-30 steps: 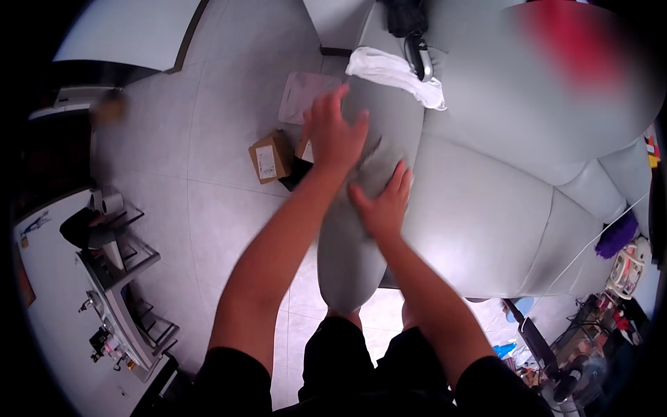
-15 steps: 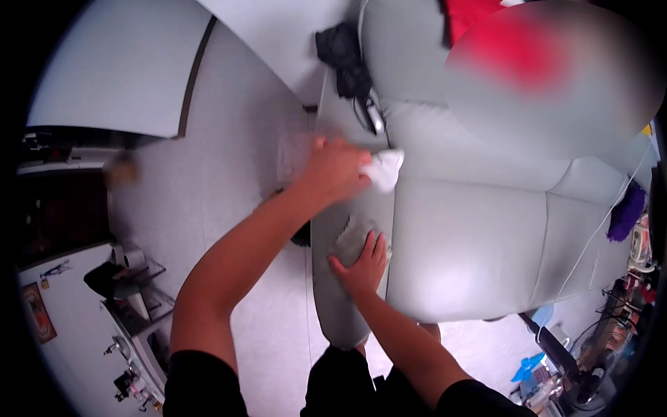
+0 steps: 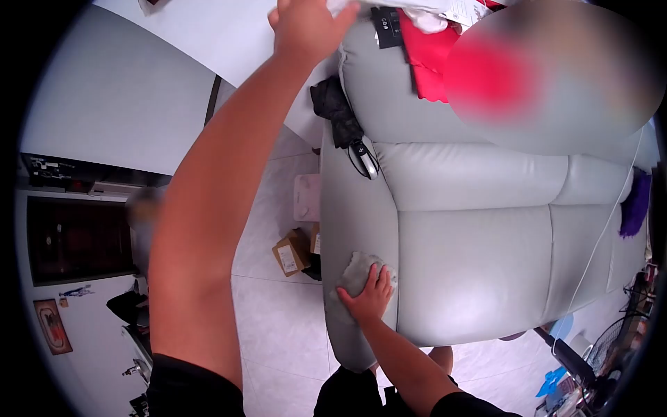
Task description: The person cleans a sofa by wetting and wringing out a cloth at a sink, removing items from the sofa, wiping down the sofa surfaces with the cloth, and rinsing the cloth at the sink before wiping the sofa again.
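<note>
My left hand (image 3: 313, 31) reaches to the top edge of the view, over a white surface, and its fingertips are cut off. White material (image 3: 339, 5), apparently the crumpled white cloth, shows between thumb and fingers. My right hand (image 3: 372, 295) lies with fingers spread on a ragged grey patch (image 3: 359, 267) on the sofa's armrest (image 3: 347, 208). Whether that patch is a loose piece or worn covering, I cannot tell. Farther up the armrest lies a black folded umbrella (image 3: 337, 111) with a silver-and-black handle.
The grey sofa (image 3: 472, 257) extends to the right, with a red cloth (image 3: 424, 59) on its backrest. Cardboard boxes (image 3: 292, 254) and a pale pink flat object (image 3: 306, 198) are on the floor left of the armrest. A fan (image 3: 608, 347) stands at lower right.
My left hand has moved up and away from above the armrest, where it held the white cloth. The right hand stays on the grey patch. The view has shifted.
</note>
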Tool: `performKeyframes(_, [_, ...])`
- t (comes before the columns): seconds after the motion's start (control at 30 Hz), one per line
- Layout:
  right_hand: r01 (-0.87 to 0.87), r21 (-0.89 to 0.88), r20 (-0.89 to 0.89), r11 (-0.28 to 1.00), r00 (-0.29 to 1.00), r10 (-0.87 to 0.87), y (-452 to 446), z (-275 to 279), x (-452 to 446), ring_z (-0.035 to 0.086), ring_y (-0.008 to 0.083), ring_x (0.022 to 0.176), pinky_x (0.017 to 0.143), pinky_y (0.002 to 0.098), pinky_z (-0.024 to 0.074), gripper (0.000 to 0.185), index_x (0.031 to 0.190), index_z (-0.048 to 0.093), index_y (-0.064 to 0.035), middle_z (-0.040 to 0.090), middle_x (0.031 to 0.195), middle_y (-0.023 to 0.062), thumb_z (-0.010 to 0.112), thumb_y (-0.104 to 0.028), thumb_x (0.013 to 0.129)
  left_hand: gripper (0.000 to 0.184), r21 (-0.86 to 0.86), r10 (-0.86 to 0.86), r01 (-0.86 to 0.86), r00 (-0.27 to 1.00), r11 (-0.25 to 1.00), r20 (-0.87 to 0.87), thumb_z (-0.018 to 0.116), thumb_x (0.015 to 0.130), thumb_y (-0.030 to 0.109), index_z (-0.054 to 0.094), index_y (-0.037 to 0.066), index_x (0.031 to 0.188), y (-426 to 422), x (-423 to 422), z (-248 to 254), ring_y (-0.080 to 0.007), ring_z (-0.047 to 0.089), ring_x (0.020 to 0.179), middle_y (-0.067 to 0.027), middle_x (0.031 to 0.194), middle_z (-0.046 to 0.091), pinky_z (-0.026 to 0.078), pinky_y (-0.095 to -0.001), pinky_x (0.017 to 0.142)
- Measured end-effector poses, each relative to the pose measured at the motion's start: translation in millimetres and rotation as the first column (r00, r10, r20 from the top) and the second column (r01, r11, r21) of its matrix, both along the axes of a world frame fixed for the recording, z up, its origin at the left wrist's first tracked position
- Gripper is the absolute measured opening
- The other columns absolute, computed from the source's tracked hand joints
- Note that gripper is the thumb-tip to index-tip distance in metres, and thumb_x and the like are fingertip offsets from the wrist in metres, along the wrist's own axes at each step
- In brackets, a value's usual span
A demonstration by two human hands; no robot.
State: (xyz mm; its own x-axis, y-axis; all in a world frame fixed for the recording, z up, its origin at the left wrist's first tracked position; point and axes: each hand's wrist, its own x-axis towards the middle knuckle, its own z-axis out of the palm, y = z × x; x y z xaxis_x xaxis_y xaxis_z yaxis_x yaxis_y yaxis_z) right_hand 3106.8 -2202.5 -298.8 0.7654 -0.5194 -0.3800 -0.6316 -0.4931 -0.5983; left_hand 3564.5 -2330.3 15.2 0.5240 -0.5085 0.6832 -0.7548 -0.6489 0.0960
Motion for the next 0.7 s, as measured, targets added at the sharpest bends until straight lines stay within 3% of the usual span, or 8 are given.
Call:
performKeyframes(0.1, [0.019, 0.019, 0.025, 1.0, 0.999, -0.02, 1, 5, -2, 0.018, 0.0469, 0.157, 0.121, 0.0686, 0.0212, 0.116, 0.161, 0.032, -0.0124, 0.021, 0.168, 0.0272, 0.083, -0.066, 0.071, 0.071, 0.069, 0.082, -0.077, 0.994, 0.995, -0.067, 0.071, 0.092, 0.034, 0.048, 0.009, 0.154, 19, -2, -57, -0.0419, 0.045, 0.142, -0.0241, 0.16, 0.042, 0.038, -0.0577, 0.114])
performKeyframes(0.13, [0.012, 0.027, 0.014, 1.0, 1.0, -0.013, 2, 5, -4, 0.018, 0.0469, 0.157, 0.121, 0.0686, 0.0212, 0.116, 0.161, 0.032, -0.0124, 0.021, 0.168, 0.0272, 0.083, -0.066, 0.071, 0.054, -0.228, 0.017, -0.029, 0.998, 0.973, -0.055, 0.071, 0.09, 0.033, 0.062, 0.015, 0.14, 27, -12, -83, -0.0343, 0.054, 0.135, -0.0144, 0.146, 0.06, 0.03, -0.0513, 0.121])
performKeyframes(0.17, [-0.042, -0.033, 0.079, 0.999, 0.996, 0.044, 0, 1, -4, 0.017, 0.0486, 0.157, 0.12, 0.0703, 0.0211, 0.115, 0.162, 0.032, -0.0133, 0.019, 0.168, 0.0283, 0.083, -0.064, 0.072, 0.063, -0.232, -0.007, -0.035, 0.984, 0.972, -0.177, 0.071, 0.092, 0.032, 0.051, 0.012, 0.149, 45, -14, -110, -0.039, 0.041, 0.145, -0.0151, 0.16, 0.044, 0.029, -0.0519, 0.121])
performKeyframes(0.23, [-0.11, -0.087, 0.122, 0.99, 0.985, 0.12, 5, 7, 1, 0.015, 0.0502, 0.157, 0.119, 0.072, 0.021, 0.114, 0.162, 0.033, -0.0141, 0.017, 0.168, 0.0293, 0.083, -0.063, 0.072, 0.058, -0.431, -0.043, -0.135, 0.925, 0.892, -0.379, 0.071, 0.094, 0.021, 0.051, 0.004, 0.146, 86, -76, -156, -0.0368, 0.042, 0.145, -0.017, 0.154, 0.05, 0.031, -0.0496, 0.122])
performKeyframes(0.3, [-0.276, -0.095, -0.082, 0.956, 0.96, 0.269, 2, 29, 33, 0.014, 0.0526, 0.156, 0.12, 0.0709, 0.0201, 0.114, 0.163, 0.032, -0.0161, 0.012, 0.17, 0.0287, 0.084, -0.06, 0.073, 0.05, -0.534, -0.123, -0.334, 0.751, 0.777, -0.649, 0.07, 0.094, 0.015, 0.056, 0.004, 0.14, 139, -150, -227, -0.033, 0.051, 0.136, -0.0158, 0.14, 0.059, 0.037, -0.0468, 0.117])
performKeyframes(0.43, [-0.169, -0.064, -0.067, 0.983, 0.984, 0.165, -17, 16, 102, 0.01, 0.0529, 0.157, 0.116, 0.0757, 0.0199, 0.114, 0.165, 0.03, -0.0204, 0.012, 0.169, 0.0306, 0.084, -0.062, 0.073, 0.037, -0.127, 0.172, -0.488, 0.522, 0.864, -0.835, 0.073, 0.089, 0.017, 0.067, 0.005, 0.123, 215, -249, -296, -0.0336, 0.057, 0.127, -0.0142, 0.13, 0.066, 0.042, -0.0467, 0.111])
performKeyframes(0.57, [-0.086, -0.14, -0.023, 0.986, 0.996, 0.083, -15, -6, 136, 0.01, 0.0521, 0.157, 0.117, 0.0746, 0.0194, 0.119, 0.167, 0.024, -0.0222, 0.011, 0.17, 0.0295, 0.08, -0.069, 0.072, 0.073, -0.074, 0.21, -0.4, 0.621, 0.914, -0.756, 0.079, 0.085, 0.043, 0.053, 0.007, 0.143, 142, -209, -282, -0.0383, 0.052, 0.133, -0.0173, 0.14, 0.061, 0.038, -0.0514, 0.113])
performKeyframes(0.7, [-0.077, -0.147, -0.05, 0.986, 0.996, 0.07, -17, -15, 137, 0.011, 0.0516, 0.157, 0.118, 0.0724, 0.0198, 0.122, 0.167, 0.021, -0.0235, 0.011, 0.171, 0.0284, 0.077, -0.074, 0.072, 0.098, 0.184, 0.41, -0.518, 0.363, 0.835, -0.837, 0.085, 0.076, 0.05, 0.041, 0.001, 0.149, 43, -134, -265, -0.0398, 0.049, 0.136, -0.0189, 0.141, 0.059, 0.035, -0.0506, 0.115])
